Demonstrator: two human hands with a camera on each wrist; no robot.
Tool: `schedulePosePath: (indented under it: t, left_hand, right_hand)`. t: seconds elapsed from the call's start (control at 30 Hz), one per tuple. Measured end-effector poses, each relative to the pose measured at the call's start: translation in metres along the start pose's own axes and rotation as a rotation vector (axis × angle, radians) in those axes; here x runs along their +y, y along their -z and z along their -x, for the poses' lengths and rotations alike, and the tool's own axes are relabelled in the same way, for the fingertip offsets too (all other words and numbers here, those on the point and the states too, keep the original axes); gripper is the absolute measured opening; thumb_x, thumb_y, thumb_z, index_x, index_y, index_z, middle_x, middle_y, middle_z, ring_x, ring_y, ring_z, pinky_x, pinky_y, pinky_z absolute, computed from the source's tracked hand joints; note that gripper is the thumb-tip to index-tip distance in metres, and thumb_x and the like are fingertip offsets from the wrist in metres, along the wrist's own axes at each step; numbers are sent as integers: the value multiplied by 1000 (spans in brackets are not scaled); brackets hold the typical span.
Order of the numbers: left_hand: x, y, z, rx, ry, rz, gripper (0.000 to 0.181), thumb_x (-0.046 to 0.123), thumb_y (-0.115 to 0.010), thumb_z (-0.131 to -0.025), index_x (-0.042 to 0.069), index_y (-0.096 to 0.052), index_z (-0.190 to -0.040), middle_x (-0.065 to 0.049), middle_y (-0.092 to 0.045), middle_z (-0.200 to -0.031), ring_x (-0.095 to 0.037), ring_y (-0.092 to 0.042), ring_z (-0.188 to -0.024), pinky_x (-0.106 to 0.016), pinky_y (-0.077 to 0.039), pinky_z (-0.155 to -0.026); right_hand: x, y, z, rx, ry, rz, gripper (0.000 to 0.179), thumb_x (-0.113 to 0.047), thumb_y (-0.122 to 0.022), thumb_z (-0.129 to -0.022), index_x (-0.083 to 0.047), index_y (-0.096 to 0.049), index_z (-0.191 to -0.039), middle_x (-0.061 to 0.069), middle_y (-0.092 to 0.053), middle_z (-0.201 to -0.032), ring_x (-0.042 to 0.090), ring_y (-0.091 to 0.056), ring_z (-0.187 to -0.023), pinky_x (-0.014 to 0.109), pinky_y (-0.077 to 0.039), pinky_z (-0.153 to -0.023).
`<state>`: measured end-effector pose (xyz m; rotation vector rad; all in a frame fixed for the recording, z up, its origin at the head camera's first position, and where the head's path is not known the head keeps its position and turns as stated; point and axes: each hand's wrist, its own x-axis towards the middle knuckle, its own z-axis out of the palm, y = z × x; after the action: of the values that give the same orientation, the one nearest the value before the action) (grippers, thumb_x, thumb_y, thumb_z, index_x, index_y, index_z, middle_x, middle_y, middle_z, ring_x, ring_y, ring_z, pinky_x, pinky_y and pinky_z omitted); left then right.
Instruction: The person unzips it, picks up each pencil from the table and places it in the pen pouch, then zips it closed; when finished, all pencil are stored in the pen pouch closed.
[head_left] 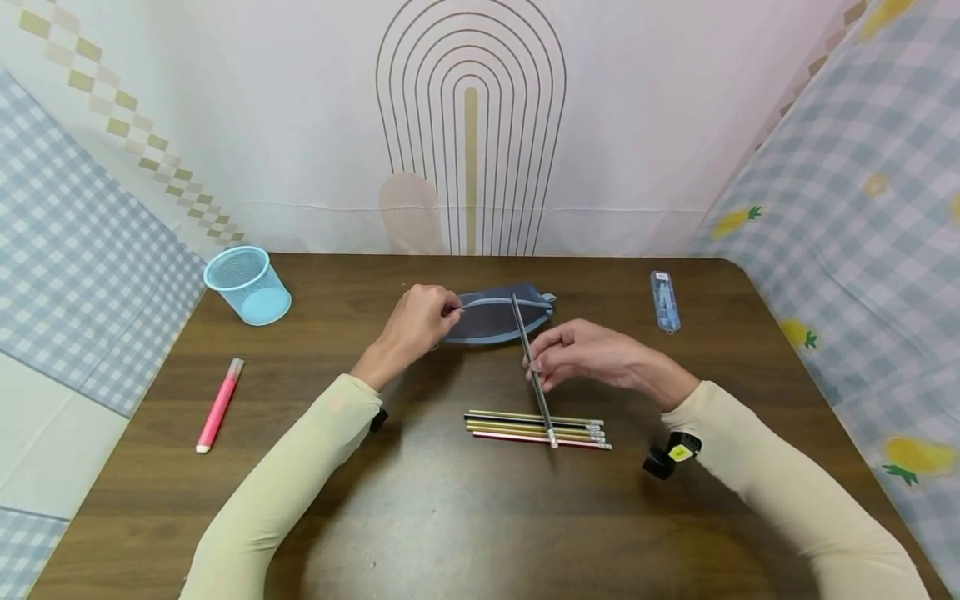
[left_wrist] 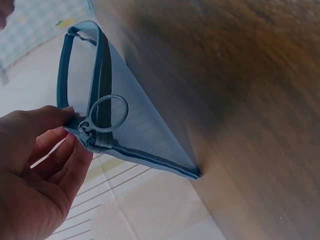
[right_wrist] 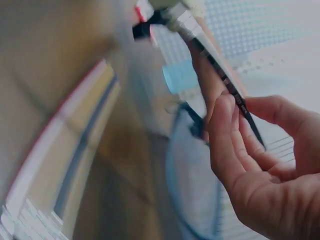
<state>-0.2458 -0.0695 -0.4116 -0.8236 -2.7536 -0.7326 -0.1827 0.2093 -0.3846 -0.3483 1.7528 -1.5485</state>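
My left hand (head_left: 422, 319) pinches the zipper end of a blue mesh pencil pouch (left_wrist: 142, 122). The pouch's mouth gapes, and a round pull ring (left_wrist: 110, 114) hangs by the thumb. In my right hand (head_left: 588, 354) a dark pencil (head_left: 534, 375) is held between thumb and fingers, slanting with its eraser end toward me. Its far end overlaps the pouch in the head view. Below it, several pencils (head_left: 498, 428) in gold, black and red lie side by side on the table, erasers to the right.
A light blue mesh cup (head_left: 266, 307) stands at the back left of the wooden table (head_left: 390, 517). A pink marker (head_left: 219, 408) lies at the left. At the back right is a small blue clear case (head_left: 664, 302). A patterned cloth (head_left: 315, 125) hangs behind the table.
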Motion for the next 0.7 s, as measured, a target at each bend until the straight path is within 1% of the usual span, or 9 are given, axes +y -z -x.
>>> schedulePosePath:
  t: [0.07, 0.13, 0.2, 0.3, 0.37, 0.43, 0.57, 0.63, 0.7]
  left_hand:
    - [0, 0, 0, -2, 8, 6, 13, 14, -71, -93, 4, -80, -96, -7, -77, -91, -16, -68, -77, -33, -57, -74]
    - [0, 1, 0, 0, 16, 9, 13, 14, -71, -93, 5, -80, -96, -7, -77, -91, -16, -68, -77, -33, -58, -73]
    - [0, 1, 0, 5, 19, 15, 13, 15, -72, -93, 5, -80, -96, -7, -77, -90, -16, -69, -77, -33, -58, -73]
    - [0, 0, 0, 19, 21, 23, 13, 15, -73, -92, 5, -80, -95, -7, -78, -89, -16, -70, -78, -33, -58, -73]
    - [-1, 0, 1, 28, 22, 33, 13, 15, -74, -91, 5, -81, -94, -7, -78, -89, -17, -70, -78, -33, -58, -72]
    - [-2, 0, 1, 33, 28, 44, 13, 15, -75, -90, 4, -81, -94, -7, -78, -88, -17, -71, -77, -33, -58, -72]
    - [-2, -1, 1, 37, 37, 58, 13, 16, -76, -90, 5, -81, -94, -8, -79, -88, -17, -72, -77, -32, -58, -70]
    - [-1, -1, 0, 37, 40, 59, 13, 17, -76, -90, 5, -81, -94, -7, -79, -88, -17, -72, -77, -32, -58, -71]
    - [-1, -1, 0, 38, 43, 60, 13, 17, -76, -90, 5, -81, -94, -7, -79, -88, -17, -72, -78, -33, -58, -71]
  right_hand:
    - [7, -3, -6, -45, -89, -200, 16, 1, -53, -99, 1, -67, -105, 16, -74, -104, 16, -73, -87, 32, -61, -84]
    - [15, -6, -13, -67, -152, -354, 22, 3, -47, -102, -1, -70, -102, 13, -75, -104, 17, -74, -89, 31, -61, -85]
    - [23, -8, -22, -37, -187, -479, 29, 5, -44, -104, -1, -72, -99, 12, -76, -101, 18, -75, -91, 31, -60, -86]
    - [29, -9, -35, 89, -207, -640, 32, 5, -43, -104, 1, -73, -95, 14, -77, -97, 21, -76, -91, 30, -60, -86]
    - [30, -9, -45, 175, -199, -729, 30, 6, -44, -103, 3, -73, -93, 17, -76, -95, 23, -76, -91, 30, -61, -85]
    - [29, -7, -55, 237, -190, -801, 28, 6, -46, -103, 5, -72, -93, 20, -76, -98, 25, -76, -92, 31, -61, -85]
    - [27, -7, -70, 305, -152, -891, 23, 5, -47, -102, 7, -69, -96, 24, -74, -103, 26, -75, -94, 30, -60, -85]
    - [25, -9, -76, 338, -137, -923, 20, 4, -48, -102, 7, -68, -100, 25, -74, -101, 25, -75, -93, 29, -60, -85]
    - [24, -11, -81, 380, -133, -959, 18, 3, -50, -102, 7, -66, -108, 23, -75, -96, 26, -76, -91, 29, -60, -86]
